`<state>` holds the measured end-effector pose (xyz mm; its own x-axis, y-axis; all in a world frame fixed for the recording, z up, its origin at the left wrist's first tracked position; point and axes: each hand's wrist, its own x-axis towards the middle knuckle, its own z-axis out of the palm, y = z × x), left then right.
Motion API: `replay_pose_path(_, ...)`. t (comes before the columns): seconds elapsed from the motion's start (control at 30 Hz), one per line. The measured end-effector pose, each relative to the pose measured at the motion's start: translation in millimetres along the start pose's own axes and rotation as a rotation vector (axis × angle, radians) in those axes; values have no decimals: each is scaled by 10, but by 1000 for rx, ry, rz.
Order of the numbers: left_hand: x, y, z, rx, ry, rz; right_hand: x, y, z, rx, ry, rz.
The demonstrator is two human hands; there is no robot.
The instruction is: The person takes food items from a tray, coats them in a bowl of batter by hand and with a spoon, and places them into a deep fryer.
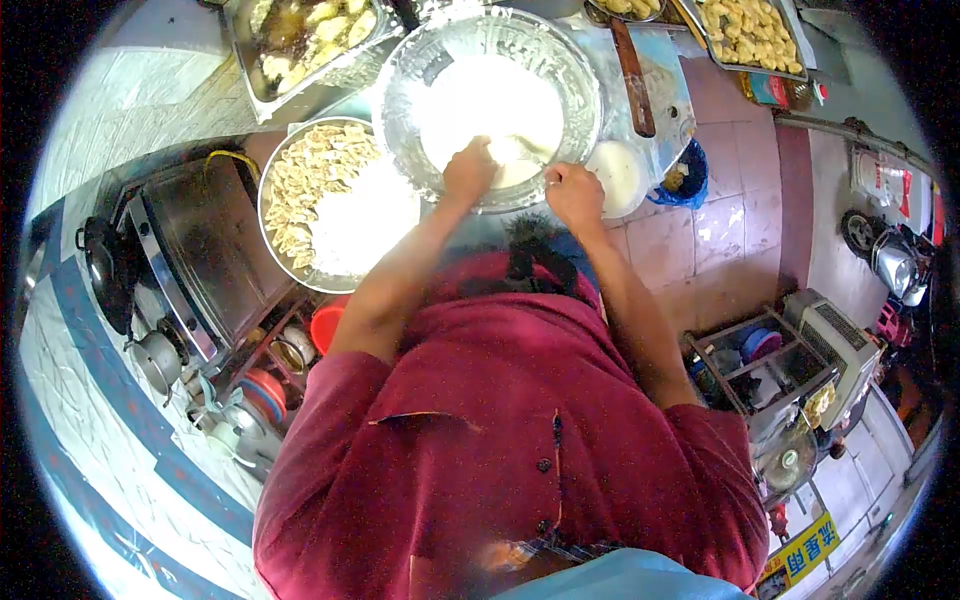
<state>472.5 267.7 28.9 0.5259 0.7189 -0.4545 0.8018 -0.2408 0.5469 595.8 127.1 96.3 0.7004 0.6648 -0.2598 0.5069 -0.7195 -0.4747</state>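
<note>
At the far left, a rectangular metal pan (pixel 322 88) contains pale pieces in brown liquid; nearer is a round metal tray (pixel 263 222) of cream-coloured pieces. In the middle stands a large round metal bowl (pixel 403 105) with white, very bright mixture (pixel 480 100). The left hand (pixel 470 172) is above the mixture, its fingers bent downward; I cannot tell if they grasp something. The right hand (pixel 577 190) is half closed at the bowl's near right rim, its grip unclear. Just right is a round white container (pixel 622 180).
</note>
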Motion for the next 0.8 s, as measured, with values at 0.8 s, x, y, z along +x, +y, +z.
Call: replay_pose_path(0.8, 115, -38, -129, -1258, -209, -652, -25, 126, -80, 23, 10, -73)
